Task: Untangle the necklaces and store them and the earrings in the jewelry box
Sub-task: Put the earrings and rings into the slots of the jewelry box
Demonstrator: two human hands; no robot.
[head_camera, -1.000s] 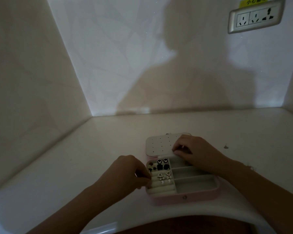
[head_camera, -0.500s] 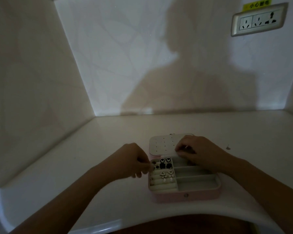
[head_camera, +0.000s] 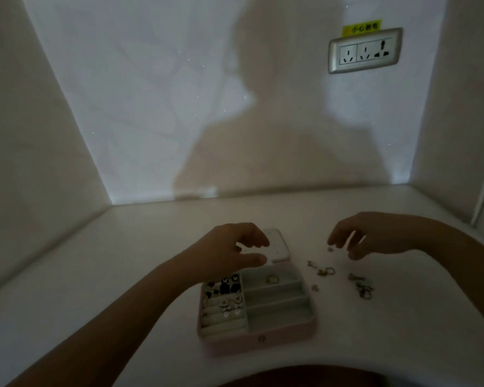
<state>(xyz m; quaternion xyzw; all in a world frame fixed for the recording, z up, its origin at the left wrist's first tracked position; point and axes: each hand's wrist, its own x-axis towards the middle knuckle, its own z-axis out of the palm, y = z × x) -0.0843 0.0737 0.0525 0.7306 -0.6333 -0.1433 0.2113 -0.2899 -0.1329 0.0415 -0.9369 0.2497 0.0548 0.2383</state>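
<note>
**Right grip poised over the loose pieces beside the box**

The right grip (head_camera: 375,238) hangs slack with its fingers drooping and nothing in them. It is just above a tiny pale earring (head_camera: 330,249) on the white counter (head_camera: 123,275). Toward the front edge from it lie a gold-toned cluster of hoops and links (head_camera: 325,270) and a second gold-toned cluster (head_camera: 361,287). Both are strung out slanting toward the front right corner. Whether either holds a necklace chain is too dim to tell.

These pieces lie right of the open pink jewelry box with pale lining (head_camera: 257,340), so the right grip looks much the nearer. The left grip (head_camera: 235,252), loosely curved and seemingly empty, hovers over the box's perforated white lid (head_camera: 277,247). Dark and pale stud earrings (head_camera: 228,287) fill the left compartments, and a gold ring-shaped piece (head_camera: 272,279) lies in the back right one.
</note>
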